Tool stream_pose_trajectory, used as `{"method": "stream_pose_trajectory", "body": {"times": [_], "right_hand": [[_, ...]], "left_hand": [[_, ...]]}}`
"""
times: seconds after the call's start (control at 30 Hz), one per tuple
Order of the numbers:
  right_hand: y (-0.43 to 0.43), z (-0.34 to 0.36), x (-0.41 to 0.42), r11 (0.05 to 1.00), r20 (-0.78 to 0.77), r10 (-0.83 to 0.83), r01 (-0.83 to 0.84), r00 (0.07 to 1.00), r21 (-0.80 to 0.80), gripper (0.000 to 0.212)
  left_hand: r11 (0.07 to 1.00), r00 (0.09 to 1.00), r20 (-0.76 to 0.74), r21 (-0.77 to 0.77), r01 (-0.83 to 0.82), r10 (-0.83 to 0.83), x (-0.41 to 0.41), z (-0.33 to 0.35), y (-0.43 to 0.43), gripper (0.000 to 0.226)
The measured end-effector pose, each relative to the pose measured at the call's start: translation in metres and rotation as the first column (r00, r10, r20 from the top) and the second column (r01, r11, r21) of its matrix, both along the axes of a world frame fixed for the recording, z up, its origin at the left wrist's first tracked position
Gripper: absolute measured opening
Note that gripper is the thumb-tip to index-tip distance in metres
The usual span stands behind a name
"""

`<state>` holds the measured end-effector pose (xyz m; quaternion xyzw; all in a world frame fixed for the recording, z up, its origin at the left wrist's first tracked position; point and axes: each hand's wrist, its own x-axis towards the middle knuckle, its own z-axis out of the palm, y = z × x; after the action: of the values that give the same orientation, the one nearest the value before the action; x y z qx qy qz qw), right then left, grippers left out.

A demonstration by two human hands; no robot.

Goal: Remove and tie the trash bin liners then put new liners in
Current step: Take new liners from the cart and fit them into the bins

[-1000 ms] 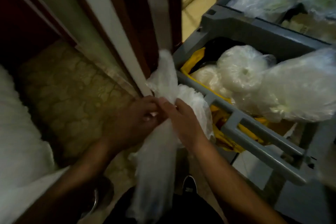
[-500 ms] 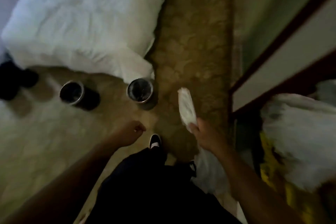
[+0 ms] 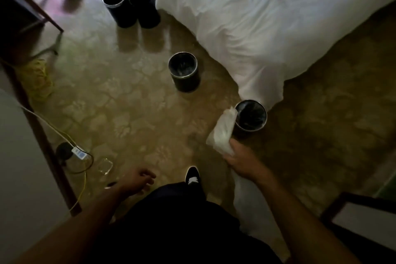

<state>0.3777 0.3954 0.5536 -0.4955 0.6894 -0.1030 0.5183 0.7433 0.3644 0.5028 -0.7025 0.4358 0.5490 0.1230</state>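
- Closest in, the left hand (image 3: pixel 139 180) hangs free in front of the body, fingers loosely curled, nothing in it.
- Just past it, a black shoe (image 3: pixel 192 176) is planted on the patterned carpet (image 3: pixel 132 113).
- Well away from the bed (image 3: pixel 278 17), a white power adaptor (image 3: pixel 79 153) and a yellow cable (image 3: pixel 82 188) lie on the carpet.
- The right hand (image 3: pixel 240 158) is clenched round a white plastic liner (image 3: pixel 222 133); one bunched end pokes up out of the fist, the rest trails below the wrist.
- The liner's tip overlaps the rim of the nearest bin (image 3: pixel 255 122), black, metal-rimmed, upright at the bed's corner, just beside the draped sheet.
- Farther along the bed's side stands a second bin (image 3: pixel 184 70), upright, something glinting inside; what, I cannot tell.
- At the back, two more black bins (image 3: pixel 119 6) stand side by side, just beside the bed's edge.
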Motion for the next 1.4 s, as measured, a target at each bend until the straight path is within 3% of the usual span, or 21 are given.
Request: {"method": "stream_pose_trajectory", "body": {"times": [0.13,0.37,0.53,0.63,0.77,0.93,1.07,1.23,1.4], "right_hand": [[-0.068,-0.007,0.022,0.998,-0.144,0.066,-0.063,0.987,0.023,0.043],[-0.133,-0.030,0.013,0.977,-0.273,0.093,-0.035,0.958,0.210,0.051],[-0.208,-0.064,-0.005,0.952,-0.337,0.198,-0.098,0.921,0.291,0.031],[-0.276,-0.076,-0.005,0.949,-0.300,0.226,-0.140,0.927,0.283,0.024],[-0.378,-0.090,0.016,0.931,-0.214,0.307,-0.246,0.928,0.269,0.031],[-0.511,-0.072,0.080,0.874,-0.107,0.468,-0.441,0.877,0.204,0.034],[-0.610,-0.051,0.139,0.858,-0.048,0.510,-0.504,0.859,0.102,0.035],[-0.726,-0.037,0.210,0.828,-0.091,0.559,-0.560,0.824,0.019,0.050],[-0.815,-0.035,0.244,0.848,-0.101,0.530,-0.526,0.842,0.068,0.038]], "left_hand": [[0.999,1.000,-0.023,-0.035,0.003,-0.004,0.015,-0.002,-0.067,0.015],[0.992,0.990,-0.132,-0.118,0.036,-0.051,-0.002,0.012,-0.211,0.017],[0.975,0.985,-0.169,-0.215,-0.052,0.015,-0.015,0.021,-0.306,0.016],[0.966,0.984,-0.161,-0.233,-0.109,0.073,-0.006,0.021,-0.351,0.015],[0.955,0.987,-0.062,-0.250,-0.157,0.146,0.026,0.026,-0.391,0.019],[0.927,0.953,0.044,-0.250,-0.280,0.300,0.076,0.032,-0.417,0.018],[0.905,0.912,0.117,-0.223,-0.362,0.394,0.110,0.027,-0.425,0.017],[0.892,0.885,0.118,-0.096,-0.442,0.451,0.150,-0.002,-0.456,0.015],[0.895,0.891,0.084,-0.084,-0.439,0.445,0.205,-0.021,-0.553,0.014]]}}
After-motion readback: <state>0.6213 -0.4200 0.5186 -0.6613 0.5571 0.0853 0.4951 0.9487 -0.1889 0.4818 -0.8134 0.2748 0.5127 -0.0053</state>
